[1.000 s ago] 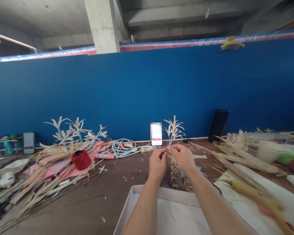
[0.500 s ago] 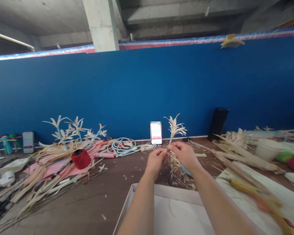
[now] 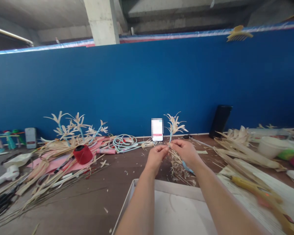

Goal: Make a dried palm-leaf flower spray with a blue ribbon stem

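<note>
My left hand (image 3: 156,158) and my right hand (image 3: 185,152) meet above the brown table, fingers pinched together. Between them stands a straw flower sprig (image 3: 174,125) with pale petals on a light blue stem. Both hands pinch it near its base. Below the hands lies a small heap of straw scraps (image 3: 179,169). A shallow white box (image 3: 161,189) sits under my forearms at the near edge.
Dry straw strips (image 3: 49,173), finished straw flowers (image 3: 73,125), a red thread spool (image 3: 82,154) and a coiled cable (image 3: 122,143) lie left. A phone (image 3: 157,129) leans on the blue wall. A yellow glue gun (image 3: 254,189), husks and a white bowl (image 3: 269,147) are right.
Both hands have stayed pinched on the sprig and risen slightly toward the wall; the sprig stands a little more upright. The view has shifted slightly.
</note>
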A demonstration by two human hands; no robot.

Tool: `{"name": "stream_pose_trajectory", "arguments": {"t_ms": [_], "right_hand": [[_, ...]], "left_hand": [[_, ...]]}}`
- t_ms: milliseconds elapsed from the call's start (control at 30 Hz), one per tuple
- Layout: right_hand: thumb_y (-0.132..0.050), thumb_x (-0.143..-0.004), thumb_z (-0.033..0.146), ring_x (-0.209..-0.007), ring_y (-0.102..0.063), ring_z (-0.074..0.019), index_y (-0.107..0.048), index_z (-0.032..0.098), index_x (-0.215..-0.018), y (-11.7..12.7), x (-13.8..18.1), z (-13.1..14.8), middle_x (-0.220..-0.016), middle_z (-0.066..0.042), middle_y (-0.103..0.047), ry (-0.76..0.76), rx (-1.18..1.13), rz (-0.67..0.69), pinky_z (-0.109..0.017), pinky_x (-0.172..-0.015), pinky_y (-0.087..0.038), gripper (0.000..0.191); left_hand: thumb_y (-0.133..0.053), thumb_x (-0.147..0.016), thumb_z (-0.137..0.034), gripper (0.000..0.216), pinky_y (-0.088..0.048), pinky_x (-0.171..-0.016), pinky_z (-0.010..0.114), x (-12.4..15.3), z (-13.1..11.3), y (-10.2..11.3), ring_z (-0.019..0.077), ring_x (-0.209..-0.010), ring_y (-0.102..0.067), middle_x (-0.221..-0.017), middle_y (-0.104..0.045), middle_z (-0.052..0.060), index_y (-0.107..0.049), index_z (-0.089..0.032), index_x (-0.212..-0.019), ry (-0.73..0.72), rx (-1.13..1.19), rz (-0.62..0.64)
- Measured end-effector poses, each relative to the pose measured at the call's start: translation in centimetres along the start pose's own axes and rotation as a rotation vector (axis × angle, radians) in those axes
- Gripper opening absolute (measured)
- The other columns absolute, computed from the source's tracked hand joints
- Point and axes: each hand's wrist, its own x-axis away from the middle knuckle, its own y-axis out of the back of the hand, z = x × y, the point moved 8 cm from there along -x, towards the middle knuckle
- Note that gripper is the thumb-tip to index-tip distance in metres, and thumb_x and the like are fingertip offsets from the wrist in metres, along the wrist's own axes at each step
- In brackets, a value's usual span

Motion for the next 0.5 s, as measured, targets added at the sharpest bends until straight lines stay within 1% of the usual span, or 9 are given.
{"name": "stream_pose_trajectory", "arguments": {"t_ms": [167, 300, 500], "right_hand": [[-0.057, -0.069, 0.043, -0.070, -0.058, -0.0182, -0.070, 0.018, -0.080, 0.14, 0.08, 0.48, -0.073, -0.003, -0.068, 0.009, -0.006, -0.004, -0.029, -0.066, -0.044, 0.031], [-0.058, -0.068, 0.044, -0.071, -0.060, -0.0192, -0.070, 0.018, -0.082, 0.10, 0.06, 0.47, -0.078, -0.004, -0.069, 0.002, -0.044, 0.001, -0.030, -0.068, -0.046, 0.032], [-0.062, -0.067, 0.044, -0.077, -0.061, -0.0201, -0.070, 0.019, -0.081, 0.08, 0.06, 0.38, -0.081, -0.003, -0.070, -0.016, -0.059, 0.013, -0.030, -0.072, -0.046, 0.029]], "left_hand": [[-0.065, -0.063, -0.045, 0.038, -0.022, -0.046, 0.020, 0.12, -0.21, -0.23, 0.0043, -0.046, -0.033, -0.059, -0.054, -0.001, -0.066, -0.013, -0.082, -0.003, 0.005, 0.022], [-0.065, -0.063, -0.044, 0.037, -0.022, -0.046, 0.020, 0.12, -0.17, -0.25, 0.0041, -0.046, -0.034, -0.059, -0.053, -0.001, -0.066, -0.013, -0.084, -0.002, 0.021, 0.033], [-0.065, -0.065, -0.043, 0.034, -0.022, -0.045, 0.020, 0.11, -0.11, -0.06, 0.0043, -0.045, -0.033, -0.057, -0.052, -0.001, -0.066, -0.012, -0.080, -0.028, 0.022, 0.016]]}}
